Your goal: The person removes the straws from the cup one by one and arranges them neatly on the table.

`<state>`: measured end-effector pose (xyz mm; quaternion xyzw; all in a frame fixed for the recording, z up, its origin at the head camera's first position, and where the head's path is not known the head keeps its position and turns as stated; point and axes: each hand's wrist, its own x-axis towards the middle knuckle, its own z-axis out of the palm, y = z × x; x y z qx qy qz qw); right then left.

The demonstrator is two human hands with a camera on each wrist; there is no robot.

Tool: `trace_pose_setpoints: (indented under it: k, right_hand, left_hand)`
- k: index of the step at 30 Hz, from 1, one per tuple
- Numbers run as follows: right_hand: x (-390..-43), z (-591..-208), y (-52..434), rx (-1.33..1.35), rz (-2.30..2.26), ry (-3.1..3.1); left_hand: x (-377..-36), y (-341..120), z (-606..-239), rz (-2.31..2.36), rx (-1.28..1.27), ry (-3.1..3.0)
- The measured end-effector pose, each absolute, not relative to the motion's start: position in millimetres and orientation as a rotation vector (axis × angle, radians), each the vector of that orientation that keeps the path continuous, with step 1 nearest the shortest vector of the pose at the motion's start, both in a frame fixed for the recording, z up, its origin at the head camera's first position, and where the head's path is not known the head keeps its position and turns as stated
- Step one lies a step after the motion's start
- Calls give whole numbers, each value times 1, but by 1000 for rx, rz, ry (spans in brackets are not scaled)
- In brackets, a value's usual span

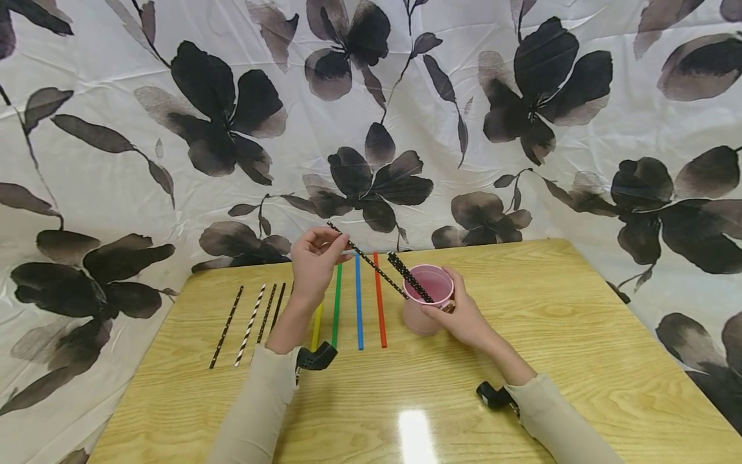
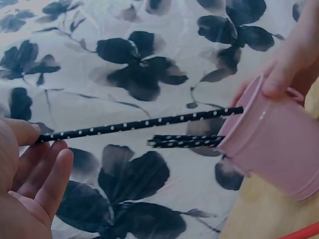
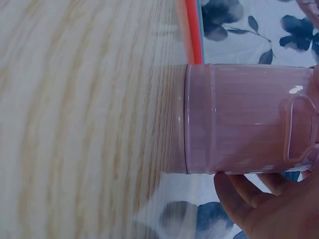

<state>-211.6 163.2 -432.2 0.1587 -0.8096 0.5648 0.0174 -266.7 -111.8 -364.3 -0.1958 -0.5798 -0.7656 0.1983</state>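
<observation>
Between thumb and fingers my left hand point(image 1: 315, 261) pinches one end of a black straw with white dots point(image 2: 129, 124). The straw slants down to the right, its far end right at the rim of a pink bucket point(image 1: 422, 316). Several more dotted black straws point(image 1: 409, 277) lean together inside that bucket, their upper ends sticking out past the rim. My right hand point(image 1: 464, 316) holds the bucket by its right side, thumb toward the near rim and fingers around the far side. In the right wrist view the bucket's wall and a small handle point(image 3: 290, 129) show beside the fingers.
On the wooden table point(image 1: 371, 399) lie a red straw point(image 1: 380, 303), a blue straw point(image 1: 359, 303), a green straw point(image 1: 337, 306) and a yellow straw point(image 1: 316, 327). Farther left are a striped straw point(image 1: 250, 325) and several dark ones. A floral cloth point(image 1: 371, 129) hangs behind.
</observation>
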Motion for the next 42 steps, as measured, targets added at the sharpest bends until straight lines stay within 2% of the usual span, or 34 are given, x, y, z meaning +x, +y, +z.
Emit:
trace_pose_setpoints:
  k: [11,17,31,42]
  right_hand:
    - [-212,-432,164,494,1731,-2539]
    - [-227,-458,169,480,1716,-2532]
    - [-231,-468,171,473,1705,-2531]
    - [-210,-430,162,481,1710,-2564]
  left_hand:
    - [-249,-148,-347,-2088,-537,-1894]
    - [-235,-173,-351,-1965,-519,-2204]
    - [-193,-238,-398,-1899,-379,-2648]
    - [-169,-278,-435,-1949,-277,-2759]
